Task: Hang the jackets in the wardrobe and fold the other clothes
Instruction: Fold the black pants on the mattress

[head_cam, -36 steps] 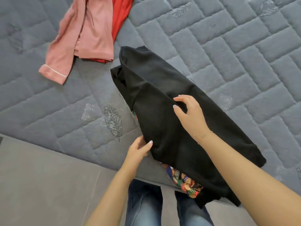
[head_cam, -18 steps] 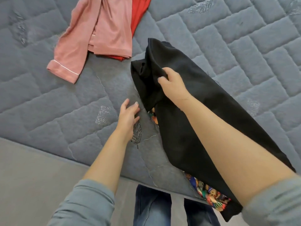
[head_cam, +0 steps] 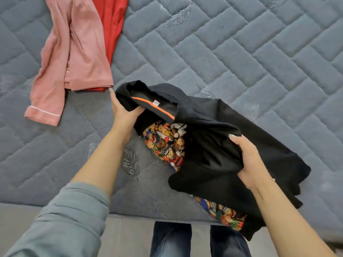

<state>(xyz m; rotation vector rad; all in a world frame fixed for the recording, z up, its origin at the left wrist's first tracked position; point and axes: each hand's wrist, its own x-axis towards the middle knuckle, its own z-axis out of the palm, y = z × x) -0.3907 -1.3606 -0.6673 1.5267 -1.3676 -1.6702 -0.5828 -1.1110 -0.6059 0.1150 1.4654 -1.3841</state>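
A black sweatshirt (head_cam: 209,127) with an orange strip inside its collar lies bunched on the grey quilted mattress (head_cam: 241,52). My left hand (head_cam: 124,114) grips its collar end at the upper left. My right hand (head_cam: 248,160) holds a folded-over bunch of its black fabric on the right. Under the sweatshirt a colourful teddy-bear print garment (head_cam: 165,143) shows in the gap and again near the mattress edge. A pink long-sleeved top (head_cam: 74,58) lies at the upper left, on top of a red garment (head_cam: 113,25).
The mattress edge runs across the bottom, with grey floor (head_cam: 130,238) below it. My jeans-clad legs (head_cam: 170,240) stand against that edge. The mattress stretches bare to the upper right.
My left hand rose from the mattress and took the collar. My right hand let go of the collar end and now holds fabric lower right. The sweatshirt is partly folded over, exposing the bear print.
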